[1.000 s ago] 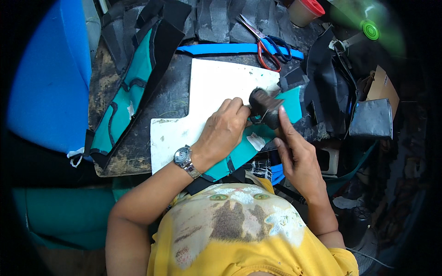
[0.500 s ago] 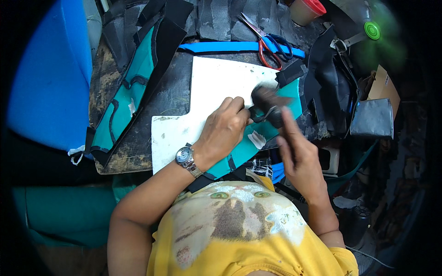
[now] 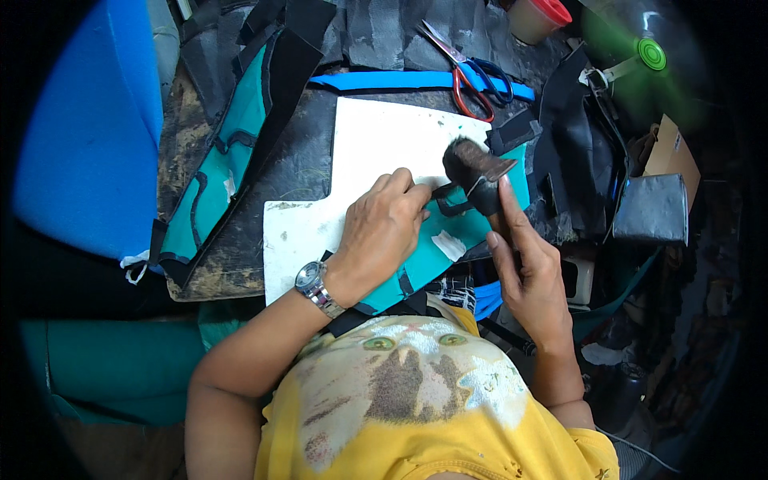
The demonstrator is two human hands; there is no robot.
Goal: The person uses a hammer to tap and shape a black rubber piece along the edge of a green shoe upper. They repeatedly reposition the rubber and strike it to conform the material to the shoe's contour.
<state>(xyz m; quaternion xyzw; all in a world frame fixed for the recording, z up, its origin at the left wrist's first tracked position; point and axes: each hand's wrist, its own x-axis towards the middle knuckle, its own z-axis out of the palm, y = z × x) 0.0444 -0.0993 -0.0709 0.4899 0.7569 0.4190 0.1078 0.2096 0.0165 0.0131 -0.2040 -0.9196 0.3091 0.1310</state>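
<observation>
My left hand (image 3: 382,232), with a metal wristwatch (image 3: 314,286), presses down on a teal piece with black trim (image 3: 436,248) that lies on a white cutting board (image 3: 364,172); its fingertips pinch a black strap. My right hand (image 3: 524,272) grips the handle of a dark hammer (image 3: 476,172), whose head is raised just above the teal piece's far end.
Red-and-blue-handled scissors (image 3: 468,72) lie beyond the board on a blue strip (image 3: 400,80). A second teal-and-black piece (image 3: 232,152) lies at the left beside a blue foam block (image 3: 88,120). Black material and a dark box (image 3: 652,210) crowd the right. A cup (image 3: 538,18) stands at the back.
The hammer head has moved a little up and to the right. My left hand has stayed pressed on the teal piece.
</observation>
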